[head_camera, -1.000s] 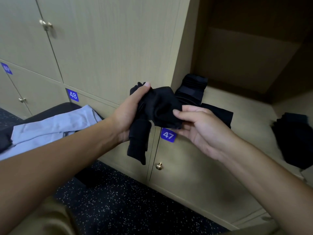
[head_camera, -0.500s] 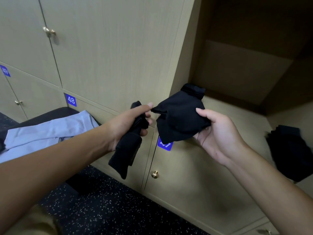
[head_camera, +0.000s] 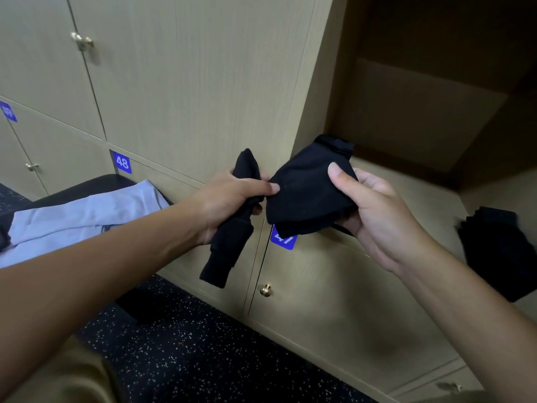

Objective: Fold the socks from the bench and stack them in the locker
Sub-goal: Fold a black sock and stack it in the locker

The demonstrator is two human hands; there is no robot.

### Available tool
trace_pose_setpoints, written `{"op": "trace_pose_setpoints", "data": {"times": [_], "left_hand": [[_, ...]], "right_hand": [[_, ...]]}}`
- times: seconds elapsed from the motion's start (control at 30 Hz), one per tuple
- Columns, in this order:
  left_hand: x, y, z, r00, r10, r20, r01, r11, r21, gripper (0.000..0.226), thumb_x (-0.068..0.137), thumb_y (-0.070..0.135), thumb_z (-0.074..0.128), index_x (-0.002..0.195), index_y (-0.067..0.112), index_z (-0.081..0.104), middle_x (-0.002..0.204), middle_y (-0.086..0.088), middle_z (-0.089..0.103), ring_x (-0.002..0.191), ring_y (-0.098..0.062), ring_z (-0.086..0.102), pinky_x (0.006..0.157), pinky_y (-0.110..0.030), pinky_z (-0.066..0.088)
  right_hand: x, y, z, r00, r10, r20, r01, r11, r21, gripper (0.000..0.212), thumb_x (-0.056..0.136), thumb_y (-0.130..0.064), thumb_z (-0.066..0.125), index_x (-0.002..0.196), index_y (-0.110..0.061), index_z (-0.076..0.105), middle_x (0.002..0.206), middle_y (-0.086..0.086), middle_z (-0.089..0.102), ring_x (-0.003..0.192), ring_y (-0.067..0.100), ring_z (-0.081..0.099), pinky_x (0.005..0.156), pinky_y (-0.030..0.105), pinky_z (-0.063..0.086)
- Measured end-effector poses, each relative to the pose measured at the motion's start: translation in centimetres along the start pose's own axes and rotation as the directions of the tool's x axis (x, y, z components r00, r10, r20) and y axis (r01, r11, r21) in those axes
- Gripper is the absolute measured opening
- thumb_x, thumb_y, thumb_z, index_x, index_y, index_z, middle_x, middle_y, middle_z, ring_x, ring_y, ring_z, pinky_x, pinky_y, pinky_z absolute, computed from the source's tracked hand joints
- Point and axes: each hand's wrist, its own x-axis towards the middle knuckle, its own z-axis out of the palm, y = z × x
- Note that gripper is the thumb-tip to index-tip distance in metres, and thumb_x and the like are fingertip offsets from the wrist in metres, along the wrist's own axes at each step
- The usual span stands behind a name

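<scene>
Reaching forward from the bottom corners of the view, two bare forearms meet in front of a wall of pale wood-grain lockers. Below them lies a dark rubbery floor (head_camera: 203, 353) flecked with pale specks. The left hand (head_camera: 232, 205) is curled in a fist round a rolled black sock (head_camera: 229, 248), a soft matte tube whose lower end hangs limp below the fist and whose rounded toe pokes out above it. The left thumb tip also pinches the near corner of the second black sock (head_camera: 305, 199). That one is spread into a flat, roughly triangular flap, and the right hand (head_camera: 374, 216) grips it with the thumb pressed on top and the fingers curled beneath. The hands sit close together, joined by the cloth. Behind the flap a blue number tag (head_camera: 286, 241) shows on a lower locker door with a small round brass knob (head_camera: 266, 290). To the left, a padded dark bench (head_camera: 87, 186) carries a smooth light-blue garment (head_camera: 87, 216). Beyond the right hand the open locker (head_camera: 421, 184) shows a bare wooden shelf and a shadowed back panel. A heap of folded black socks (head_camera: 499, 251) rests at its right side.
</scene>
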Motion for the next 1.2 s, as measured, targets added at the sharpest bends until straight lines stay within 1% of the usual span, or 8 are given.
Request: {"op": "trace_pose_setpoints", "data": {"times": [0.1, 0.2, 0.27, 0.4, 0.53, 0.8, 1.07, 1.2], "left_hand": [[0.0, 0.0, 0.0, 0.995, 0.089, -0.041, -0.087, 0.995, 0.042, 0.022, 0.088, 0.011, 0.076, 0.101, 0.018, 0.059, 0.082, -0.006, 0.057, 0.056, -0.012, 0.050, 0.044, -0.021, 0.041], [-0.1, -0.2, 0.2, 0.994, 0.104, -0.036, -0.101, 0.993, 0.058, 0.022, 0.089, 0.007, 0.074, 0.101, 0.016, 0.058, 0.073, -0.002, 0.057, 0.052, -0.010, 0.049, 0.042, -0.019, 0.041], [-0.1, -0.4, 0.3, 0.995, 0.092, -0.028, -0.090, 0.994, 0.065, 0.022, 0.089, 0.007, 0.074, 0.100, 0.016, 0.058, 0.071, -0.002, 0.055, 0.051, -0.009, 0.049, 0.042, -0.019, 0.041], [0.0, -0.7, 0.4, 0.995, 0.094, -0.009, -0.094, 0.993, 0.070, 0.022, 0.087, 0.012, 0.076, 0.100, 0.018, 0.059, 0.072, -0.003, 0.053, 0.051, -0.010, 0.047, 0.043, -0.020, 0.040], [-0.1, -0.9, 0.7, 0.996, 0.088, 0.033, -0.092, 0.986, 0.139, 0.025, 0.085, 0.017, 0.079, 0.101, 0.018, 0.061, 0.067, 0.000, 0.049, 0.052, -0.011, 0.047, 0.045, -0.022, 0.038], [-0.8, -1.2, 2.7, 0.987, 0.132, 0.095, -0.151, 0.959, 0.240, 0.027, 0.083, 0.016, 0.082, 0.102, 0.009, 0.064, 0.068, 0.000, 0.054, 0.054, -0.009, 0.051, 0.045, -0.018, 0.041], [-0.9, -1.6, 3.9, 0.981, 0.148, 0.123, -0.179, 0.935, 0.305, 0.031, 0.082, 0.019, 0.083, 0.104, 0.010, 0.064, 0.072, -0.002, 0.056, 0.060, -0.012, 0.052, 0.055, -0.023, 0.043], [-0.8, -1.9, 4.1, 0.977, 0.156, 0.145, -0.195, 0.930, 0.312, 0.032, 0.082, 0.018, 0.082, 0.106, 0.009, 0.064, 0.065, 0.005, 0.057, 0.056, -0.005, 0.053, 0.054, -0.020, 0.043]], "right_hand": [[0.1, 0.1, -0.2, 0.999, 0.030, 0.036, -0.031, 1.000, 0.003, 0.031, 0.098, -0.029, 0.063, 0.123, -0.010, 0.067, 0.115, 0.005, 0.076, 0.110, 0.021, 0.072, 0.104, 0.044, 0.053], [0.2, 0.3, -0.7, 0.991, 0.087, 0.099, -0.091, 0.995, 0.041, 0.016, 0.099, -0.020, 0.061, 0.113, -0.015, 0.068, 0.107, 0.002, 0.078, 0.096, 0.013, 0.074, 0.080, 0.026, 0.059], [0.4, 0.5, -1.2, 0.990, 0.108, 0.095, -0.114, 0.992, 0.058, 0.010, 0.099, -0.014, 0.061, 0.106, -0.016, 0.067, 0.101, 0.002, 0.078, 0.090, 0.012, 0.074, 0.072, 0.024, 0.058], [1.5, 0.3, -3.4, 0.992, 0.113, -0.057, -0.110, 0.992, 0.059, 0.015, 0.096, -0.009, 0.065, 0.111, -0.014, 0.064, 0.103, 0.003, 0.078, 0.092, 0.017, 0.075, 0.081, 0.034, 0.059], [2.6, 0.1, -7.3, 0.973, 0.094, -0.212, -0.075, 0.992, 0.098, 0.033, 0.096, -0.005, 0.065, 0.127, -0.012, 0.059, 0.117, 0.007, 0.074, 0.095, 0.016, 0.075, 0.073, 0.028, 0.062], [3.1, 1.1, -13.9, 0.925, 0.077, -0.371, -0.065, 0.997, 0.045, 0.033, 0.102, -0.020, 0.061, 0.132, -0.007, 0.064, 0.121, 0.007, 0.074, 0.111, 0.022, 0.071, 0.087, 0.033, 0.058], [3.1, 1.1, -14.3, 0.966, 0.158, -0.206, -0.159, 0.987, 0.012, 0.022, 0.102, -0.010, 0.057, 0.122, -0.010, 0.067, 0.104, 0.002, 0.079, 0.092, 0.014, 0.076, 0.083, 0.028, 0.061], [4.3, 0.7, -13.8, 0.972, 0.128, -0.197, -0.121, 0.991, 0.048, 0.025, 0.103, -0.008, 0.055, 0.125, -0.007, 0.066, 0.114, 0.009, 0.076, 0.095, 0.017, 0.076, 0.076, 0.026, 0.061]]}}
